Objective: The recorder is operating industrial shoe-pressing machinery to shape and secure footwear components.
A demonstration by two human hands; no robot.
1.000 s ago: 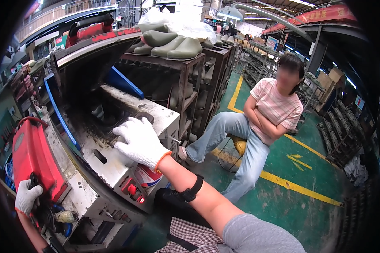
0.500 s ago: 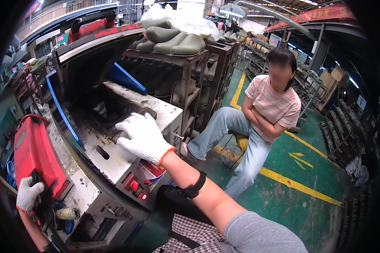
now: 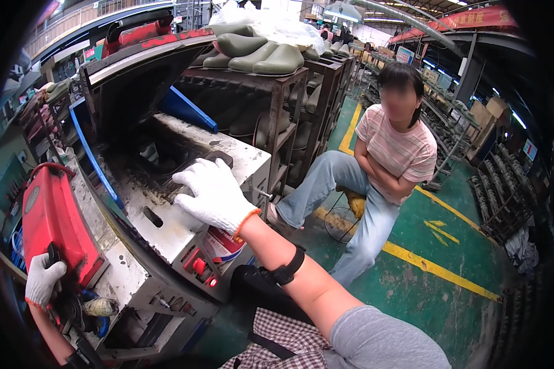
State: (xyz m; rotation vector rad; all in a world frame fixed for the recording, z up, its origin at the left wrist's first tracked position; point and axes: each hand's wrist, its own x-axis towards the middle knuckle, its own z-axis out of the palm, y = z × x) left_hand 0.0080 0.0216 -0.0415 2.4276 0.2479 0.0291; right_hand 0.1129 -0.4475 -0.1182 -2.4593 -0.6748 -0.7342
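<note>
My right hand (image 3: 214,195), in a white knit glove with an orange cuff, is open with its fingers spread. It hovers over the front edge of a worn white machine (image 3: 240,150), beside the blackened cavity (image 3: 157,157) under a raised lid (image 3: 144,83). I cannot tell whether the fingertips touch anything. At the far left, my gloved left hand (image 3: 44,281) is closed round a black handle (image 3: 54,252) at the front of a red lid (image 3: 58,224), which lies lowered on a neighbouring machine section.
A person (image 3: 397,144) sits at the right, arms folded, knees toward the machine. Olive-green boot-shaped forms (image 3: 277,59) stand on a rusty rack (image 3: 283,132) behind it. Blue bars (image 3: 191,111) flank the cavity. A red button (image 3: 199,265) sits on the front panel. Yellow lines (image 3: 425,265) mark the green floor.
The view has shifted slightly. My right hand stays spread over the machine's edge with its fingers a little differently set. The left hand keeps its hold on the handle.
</note>
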